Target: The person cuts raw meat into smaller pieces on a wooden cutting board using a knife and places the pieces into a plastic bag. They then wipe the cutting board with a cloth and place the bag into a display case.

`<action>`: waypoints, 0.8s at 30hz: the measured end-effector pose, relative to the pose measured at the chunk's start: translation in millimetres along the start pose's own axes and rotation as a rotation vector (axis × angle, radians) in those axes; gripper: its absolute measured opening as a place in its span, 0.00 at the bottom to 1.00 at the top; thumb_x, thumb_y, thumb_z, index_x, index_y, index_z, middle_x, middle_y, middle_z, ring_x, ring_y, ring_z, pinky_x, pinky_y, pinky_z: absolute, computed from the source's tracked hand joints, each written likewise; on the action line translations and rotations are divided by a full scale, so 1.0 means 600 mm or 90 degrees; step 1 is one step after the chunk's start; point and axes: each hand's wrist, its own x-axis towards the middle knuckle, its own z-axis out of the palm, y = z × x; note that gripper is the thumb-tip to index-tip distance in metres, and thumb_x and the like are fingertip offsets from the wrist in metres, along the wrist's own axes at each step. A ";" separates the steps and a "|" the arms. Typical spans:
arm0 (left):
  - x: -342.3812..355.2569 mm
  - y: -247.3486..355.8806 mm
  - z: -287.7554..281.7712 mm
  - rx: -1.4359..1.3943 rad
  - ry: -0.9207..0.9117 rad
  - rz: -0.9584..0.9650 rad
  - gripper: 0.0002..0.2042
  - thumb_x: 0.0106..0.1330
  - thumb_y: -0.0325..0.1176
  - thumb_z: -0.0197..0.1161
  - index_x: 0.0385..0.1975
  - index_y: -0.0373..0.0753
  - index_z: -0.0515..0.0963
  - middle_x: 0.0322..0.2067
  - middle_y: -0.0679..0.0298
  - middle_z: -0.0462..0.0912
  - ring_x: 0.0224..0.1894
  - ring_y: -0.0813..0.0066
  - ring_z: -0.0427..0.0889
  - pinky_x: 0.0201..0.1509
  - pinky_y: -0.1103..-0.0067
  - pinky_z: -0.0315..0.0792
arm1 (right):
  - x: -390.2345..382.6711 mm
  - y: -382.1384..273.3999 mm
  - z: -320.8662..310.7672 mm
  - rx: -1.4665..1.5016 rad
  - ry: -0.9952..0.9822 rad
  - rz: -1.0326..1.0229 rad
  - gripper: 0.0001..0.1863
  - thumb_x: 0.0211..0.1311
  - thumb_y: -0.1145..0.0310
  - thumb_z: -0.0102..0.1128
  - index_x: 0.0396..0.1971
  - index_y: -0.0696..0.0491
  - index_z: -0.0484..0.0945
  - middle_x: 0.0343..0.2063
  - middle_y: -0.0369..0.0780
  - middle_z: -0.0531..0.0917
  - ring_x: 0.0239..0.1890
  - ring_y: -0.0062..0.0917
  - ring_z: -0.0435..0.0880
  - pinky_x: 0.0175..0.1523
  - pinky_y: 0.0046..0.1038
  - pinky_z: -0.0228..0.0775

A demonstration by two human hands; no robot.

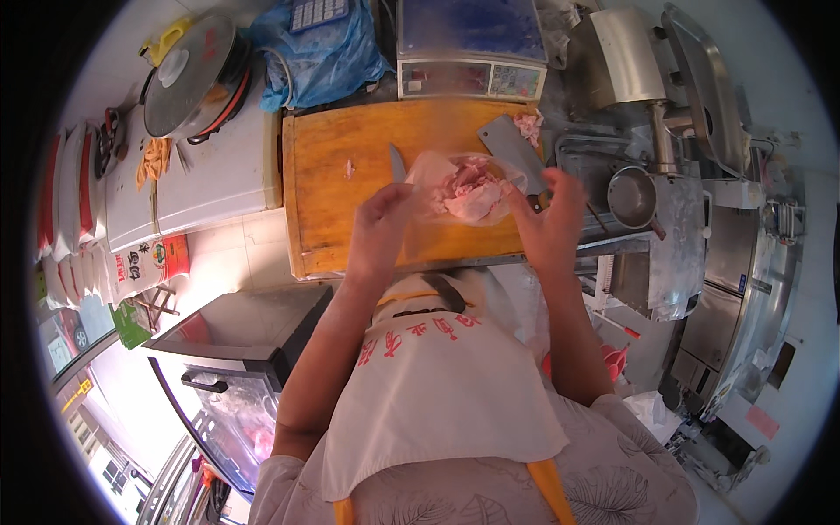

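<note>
A clear plastic bag with raw pink meat in it is over the wooden board. My left hand pinches the bag's left edge, and my right hand holds its right side, thumb against it. A cleaver lies behind the bag, with its handle partly hidden by the bag and my right hand. At the bag's left, a knife blade shows. Meat scraps sit at the board's back right corner.
A scale and a blue bag stand behind the board. A lidded pan is at back left. Steel trays and a saucepan are at the right, and a glass-fronted cabinet is at the lower left.
</note>
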 end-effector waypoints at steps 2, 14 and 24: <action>-0.001 0.000 0.002 -0.009 -0.004 -0.008 0.09 0.73 0.30 0.64 0.44 0.31 0.83 0.38 0.64 0.86 0.46 0.77 0.82 0.58 0.80 0.70 | -0.011 0.033 0.004 0.094 -0.115 0.143 0.12 0.62 0.66 0.72 0.40 0.58 0.83 0.35 0.42 0.85 0.41 0.30 0.84 0.53 0.29 0.72; -0.005 0.045 0.013 0.137 -0.099 0.191 0.08 0.75 0.24 0.61 0.50 0.32 0.81 0.48 0.62 0.86 0.52 0.75 0.83 0.61 0.77 0.74 | 0.002 0.010 -0.034 0.603 -0.195 0.216 0.11 0.73 0.73 0.61 0.52 0.60 0.80 0.43 0.34 0.85 0.49 0.18 0.80 0.62 0.23 0.66; 0.059 -0.053 0.049 0.113 -0.214 0.238 0.10 0.79 0.25 0.55 0.54 0.33 0.79 0.40 0.63 0.84 0.44 0.78 0.82 0.50 0.81 0.76 | -0.020 0.034 0.076 0.614 -0.315 0.225 0.12 0.78 0.73 0.55 0.56 0.59 0.77 0.44 0.37 0.84 0.47 0.18 0.81 0.56 0.22 0.72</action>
